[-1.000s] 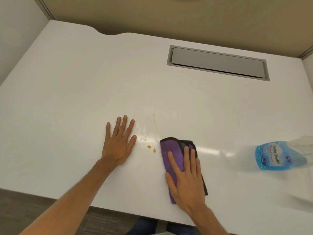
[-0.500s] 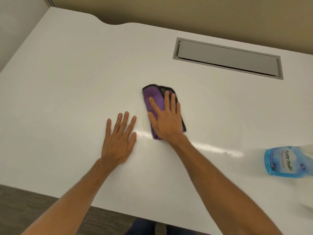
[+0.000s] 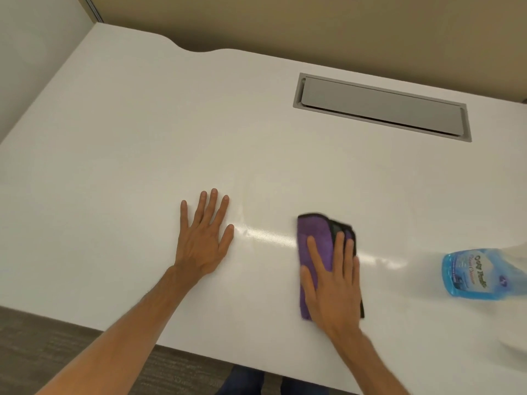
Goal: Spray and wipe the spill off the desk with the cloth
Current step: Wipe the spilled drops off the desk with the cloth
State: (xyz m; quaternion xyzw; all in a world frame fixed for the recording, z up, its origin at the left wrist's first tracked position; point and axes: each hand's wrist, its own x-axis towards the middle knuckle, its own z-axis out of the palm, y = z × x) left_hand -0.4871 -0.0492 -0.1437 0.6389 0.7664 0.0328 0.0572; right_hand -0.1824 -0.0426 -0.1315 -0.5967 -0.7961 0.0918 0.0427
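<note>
Purple folded cloth lies near the white desk's front edge, pinned under the flat, spread right hand; the left hand rests palm-down, fingers splayed, holding nothing; a blurred blue spray bottle sits at right, seemingly on its side.
</note>
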